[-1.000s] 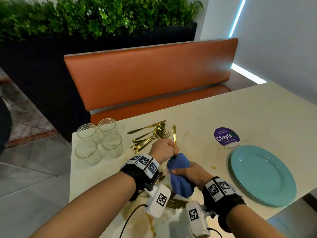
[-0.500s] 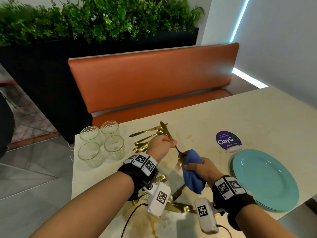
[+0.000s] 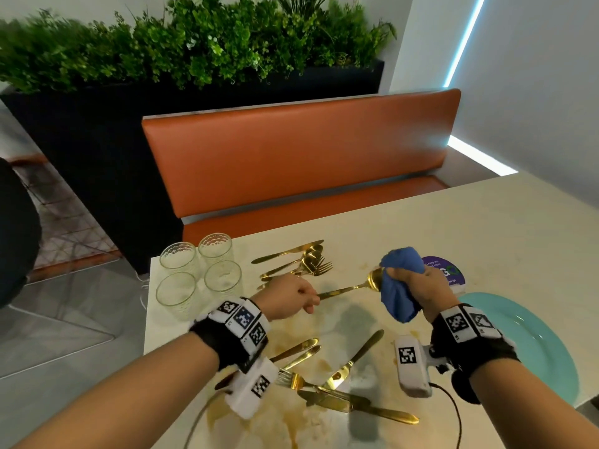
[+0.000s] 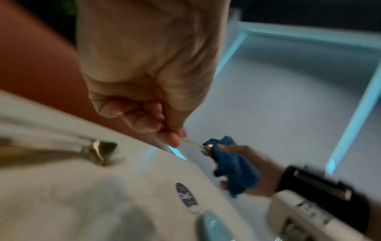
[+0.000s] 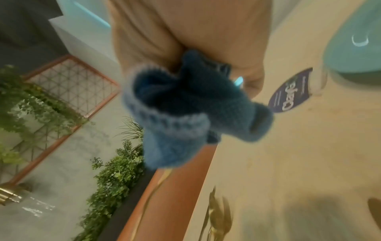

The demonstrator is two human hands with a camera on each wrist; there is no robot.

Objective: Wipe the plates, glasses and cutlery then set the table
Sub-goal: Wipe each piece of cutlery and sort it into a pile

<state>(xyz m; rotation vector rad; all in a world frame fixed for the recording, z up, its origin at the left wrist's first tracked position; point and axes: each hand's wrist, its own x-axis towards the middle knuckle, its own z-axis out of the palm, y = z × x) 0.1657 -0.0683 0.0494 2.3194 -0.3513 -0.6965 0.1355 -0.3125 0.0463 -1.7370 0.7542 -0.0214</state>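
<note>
My left hand [image 3: 291,298] [image 4: 156,117] pinches the handle end of a gold spoon [image 3: 350,287] [image 4: 193,143], held level above the table. Its bowl touches a bunched blue cloth [image 3: 400,285] [image 4: 230,166] [image 5: 185,107] that my right hand [image 3: 421,288] grips. A heap of gold knives, forks and spoons [image 3: 334,384] lies on the stained table near me. Another bundle of gold cutlery [image 3: 298,262] [image 4: 97,150] lies further back. Several clear glasses [image 3: 201,270] stand at the table's left corner. Teal plates [image 3: 538,338] [image 5: 354,48] are stacked at the right.
A purple round sign [image 3: 447,272] [image 5: 288,96] stands behind the plates. Brown stains [image 3: 291,426] mark the cream table near its front edge. An orange bench [image 3: 291,163] and a dark planter with greenery [image 3: 194,53] lie beyond the table.
The spoon has swung from upright to level, pointing right. My right hand with the cloth has moved right and up, from the handle to the bowl. The head view has dropped.
</note>
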